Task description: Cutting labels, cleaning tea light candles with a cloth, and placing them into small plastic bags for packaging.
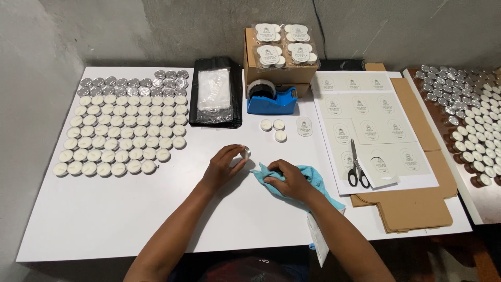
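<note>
Nearest to us are our own two forearms, reaching up from the bottom edge onto the white table (104,219). Our left hand (223,166) is curled around a small tealight (244,152) in a silver cup, tilted on its side and lifted just off the tabletop, fingers closed on its rim. Our right hand (288,179) is closed on a blue cloth (313,180), bunched under the fingers, with one corner of it pointing toward the tealight (the two look just apart, not touching). The rest of the cloth trails back along our right wrist.

Left of our hands, rows of white tealights (122,136) fill a neat block, with silver-topped ones along its far edge. Three loose tealights (274,129) sit just beyond our hands, beside an oval label (304,126). Farther back stands a blue tape dispenser (271,98) in front of a cardboard box (279,70) carrying packed tealight sets. A black bag stack with a clear packet (215,93) lies left of the dispenser.

To the right, label sheets (365,109) lie over flat cardboard (417,209), and scissors (356,167) with black handles rest on the sheets. On a brown surface at the far right are more tealights (469,115).
</note>
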